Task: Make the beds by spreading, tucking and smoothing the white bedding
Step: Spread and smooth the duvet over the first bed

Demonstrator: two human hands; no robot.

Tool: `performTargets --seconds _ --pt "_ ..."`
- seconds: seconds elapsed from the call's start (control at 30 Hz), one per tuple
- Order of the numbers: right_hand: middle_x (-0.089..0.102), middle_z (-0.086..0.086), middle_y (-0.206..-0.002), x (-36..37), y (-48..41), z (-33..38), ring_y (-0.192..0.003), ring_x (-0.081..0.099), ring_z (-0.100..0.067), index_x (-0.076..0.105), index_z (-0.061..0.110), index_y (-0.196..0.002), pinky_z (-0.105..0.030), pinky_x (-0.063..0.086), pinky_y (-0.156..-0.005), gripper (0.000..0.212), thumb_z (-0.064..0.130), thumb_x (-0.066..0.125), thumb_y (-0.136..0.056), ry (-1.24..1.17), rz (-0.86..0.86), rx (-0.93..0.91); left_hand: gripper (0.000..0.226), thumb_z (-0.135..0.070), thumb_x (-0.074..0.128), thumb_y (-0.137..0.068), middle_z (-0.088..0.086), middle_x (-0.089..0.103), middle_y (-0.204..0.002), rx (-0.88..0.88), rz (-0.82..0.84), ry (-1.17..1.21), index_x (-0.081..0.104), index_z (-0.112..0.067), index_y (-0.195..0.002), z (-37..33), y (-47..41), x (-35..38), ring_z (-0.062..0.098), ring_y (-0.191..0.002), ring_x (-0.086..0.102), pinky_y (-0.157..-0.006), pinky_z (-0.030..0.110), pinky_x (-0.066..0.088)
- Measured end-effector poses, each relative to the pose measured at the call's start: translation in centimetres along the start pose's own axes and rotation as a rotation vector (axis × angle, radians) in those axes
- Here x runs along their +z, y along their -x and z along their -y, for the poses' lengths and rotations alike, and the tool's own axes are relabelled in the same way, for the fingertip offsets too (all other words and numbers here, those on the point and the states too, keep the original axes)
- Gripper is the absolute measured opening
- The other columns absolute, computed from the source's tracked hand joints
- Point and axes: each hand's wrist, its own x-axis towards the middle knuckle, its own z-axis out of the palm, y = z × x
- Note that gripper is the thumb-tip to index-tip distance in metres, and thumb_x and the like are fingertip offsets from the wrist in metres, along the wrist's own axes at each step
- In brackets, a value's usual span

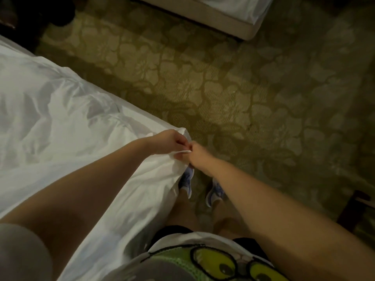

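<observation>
Two hands [172, 141] [200, 154], two shoes [187, 179] [216, 191], seemingly two beds [60, 118] [233, 19].

1. You stand on a carpet [263, 88] in olive and tan, patterned with large leaf and flower shapes.
2. Your left shoe [186, 179] and right shoe [215, 191] are blue-purple with pale soles, a little apart, toes pointing away from you.
3. Your shirt [213, 260] carries a green print with two yellow-green ovals ringed in black.
4. Black shorts [172, 232] show just beyond the shirt's hem.
5. At your right edge, a dark wooden frame [357, 207] stands on the carpet; you cannot tell what it belongs to.
6. The dark furniture [30, 15] at top left is too dim to make out.
</observation>
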Motion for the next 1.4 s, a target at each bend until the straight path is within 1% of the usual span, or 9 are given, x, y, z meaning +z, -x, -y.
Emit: performTargets --seconds 0.13,0.3,0.6,0.73,0.9,1.1,1.17,1.27,1.4 --pt "0.048 -0.002 -0.074 -0.1 0.9 1.0 -0.06 0.041 -0.012 0.055 0.017 -0.089 -0.022 0.036 -0.052 0.011 0.022 0.065 -0.091 -0.006 0.163 0.088 0.015 -0.023 0.059 -0.092 0.002 0.068 -0.099 -0.024 -0.16 -0.079 0.07 -0.016 -0.099 -0.5 2.3 0.2 0.011 -0.088 0.055 -0.077 0.023 0.039" --pt "0.053 -0.007 -0.087 0.8 1.7 0.4 -0.071 0.048 -0.014 0.057 0.013 -0.107 -0.022 0.041 -0.056 0.014 0.012 0.06 -0.093 0.012 0.216 0.193 0.037 -0.039 0.053 -0.094 0.006 0.058 -0.122 -0.162 -0.508 0.008 0.055 -0.017 -0.124 2.3 7.2 3.2 0.02 -0.106 0.056 -0.088 0.028 0.043" --pt "0.049 -0.001 -0.066 4.8 5.8 2.1 -0.052 0.043 -0.006 0.055 0.015 -0.093 -0.017 0.036 -0.039 0.016 0.031 0.06 -0.094 0.347 0.275 0.289 0.088 -0.055 0.056 -0.086 0.008 0.012 -0.159 -0.248 -0.796 -0.068 0.012 -0.017 -0.152 3.1 12.8 16.4 0.023 -0.144 0.017 -0.116 0.039 0.022" --pt "0.045 0.001 -0.064 8.0 10.0 2.2 -0.037 0.039 -0.001 0.049 0.018 -0.093 -0.014 0.031 -0.035 0.007 0.02 0.053 -0.098 0.203 0.195 0.003 0.087 -0.045 0.056 -0.089 0.015 0.01 -0.158 -0.437 -1.001 0.054 0.006 -0.013 -0.152 3.4 14.5 18.1 0.028 -0.144 0.015 -0.116 0.039 0.019" --pt "0.043 -0.001 -0.067 14.6 18.4 4.7 -0.035 0.035 -0.003 0.048 0.015 -0.106 -0.014 0.029 -0.034 0.009 0.01 0.045 -0.099 -0.196 0.357 -0.33 0.083 -0.04 0.056 -0.09 0.011 0.016 -0.156 -0.633 -1.191 0.175 0.006 -0.014 -0.151 2.8 21.2 19.8 0.029 -0.141 0.024 -0.11 0.05 0.026" --pt "0.045 0.003 -0.057 15.6 29.9 15.8 -0.032 0.038 -0.001 0.044 0.02 -0.08 -0.013 0.031 -0.033 0.022 0.007 0.048 -0.097 -0.254 0.471 -0.725 0.072 -0.022 0.074 -0.07 0.025 0.054 -0.121 -0.48 -1.955 -0.127 0.043 -0.005 -0.133 0.7 31.9 12.5 0.043 -0.105 0.054 -0.084 0.051 0.046" --pt "0.048 0.002 -0.065 9.1 28.7 17.0 -0.039 0.046 -0.002 0.048 0.02 -0.077 -0.015 0.037 -0.039 0.022 0.007 0.05 -0.096 -0.23 0.228 -0.785 0.073 -0.024 0.076 -0.066 0.019 0.056 -0.118 -0.387 -1.895 -0.283 0.047 -0.012 -0.132 -1.8 32.0 10.3 0.037 -0.103 0.055 -0.084 0.045 0.045" --pt "0.05 -0.013 -0.083 -1.0 22.4 12.7 -0.052 0.051 -0.016 0.052 0.012 -0.082 -0.022 0.042 -0.045 0.014 0.01 0.054 -0.095 -0.001 -0.204 -0.615 0.064 -0.032 0.062 -0.084 0.005 0.044 -0.136 -0.436 -1.357 -0.312 0.035 -0.026 -0.142 -4.7 26.4 11.8 0.028 -0.122 0.043 -0.094 0.038 0.033" --pt "0.049 -0.015 -0.083 -6.9 16.8 7.1 -0.062 0.047 -0.022 0.054 0.0 -0.095 -0.029 0.038 -0.055 0.015 0.015 0.053 -0.096 0.215 -0.324 -0.424 0.044 -0.014 0.045 -0.092 0.005 0.049 -0.134 -0.54 -1.006 -0.16 0.042 -0.025 -0.135 -4.8 18.8 18.1 0.028 -0.12 0.048 -0.09 0.036 0.041"
